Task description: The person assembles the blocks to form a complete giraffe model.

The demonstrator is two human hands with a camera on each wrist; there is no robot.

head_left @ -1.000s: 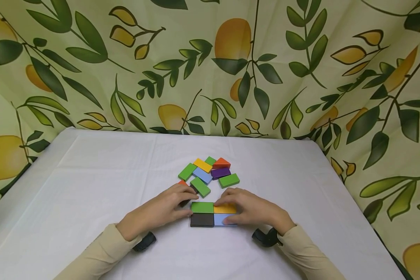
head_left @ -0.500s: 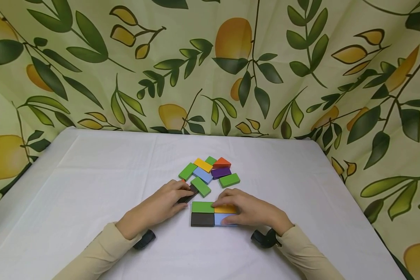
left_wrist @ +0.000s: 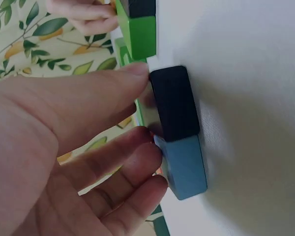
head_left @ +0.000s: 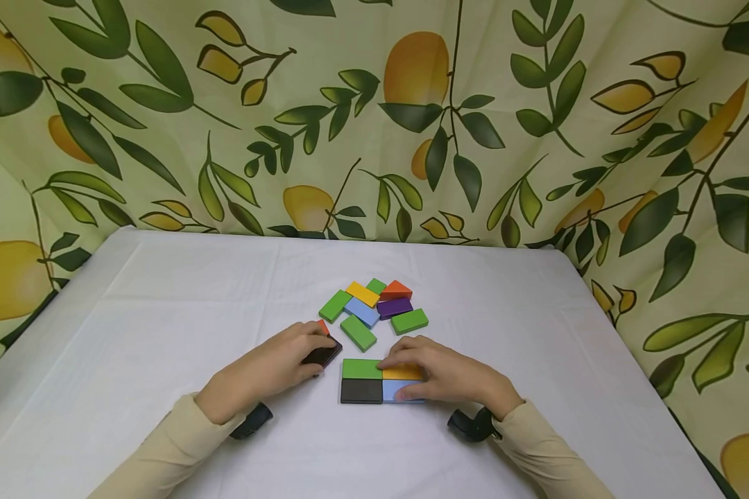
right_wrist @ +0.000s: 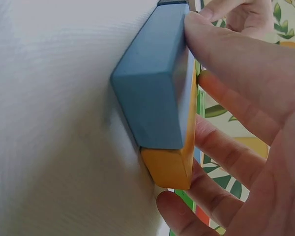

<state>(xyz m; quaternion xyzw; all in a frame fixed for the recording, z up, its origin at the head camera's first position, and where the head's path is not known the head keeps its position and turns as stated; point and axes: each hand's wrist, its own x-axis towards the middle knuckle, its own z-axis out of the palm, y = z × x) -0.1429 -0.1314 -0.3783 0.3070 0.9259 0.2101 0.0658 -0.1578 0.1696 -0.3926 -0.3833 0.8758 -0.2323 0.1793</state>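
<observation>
My left hand (head_left: 274,360) pinches a black block (head_left: 324,353) between thumb and fingers, low over the cloth. A blue block (left_wrist: 187,167) adjoins the black one in the left wrist view; my hand hides it in the head view. My right hand (head_left: 443,369) rests on a flat rectangle of blocks, thumb on a light blue block (right_wrist: 150,93), fingers over a yellow-orange block (right_wrist: 169,167). The rectangle's left half has a green block (head_left: 362,369) behind another black block (head_left: 360,391). A red-orange corner (head_left: 323,326) shows beyond my left fingertips.
Farther back on the white-covered table (head_left: 193,298) lies a loose group of blocks: several green ones, one of them (head_left: 358,333) nearest, plus a yellow block (head_left: 363,294), a blue block (head_left: 362,312), a purple block (head_left: 394,308) and a red triangular block (head_left: 396,291).
My left hand has shifted left, drawing the black block away from the green block beside it. My right hand stays in almost the same place on the rectangle.
</observation>
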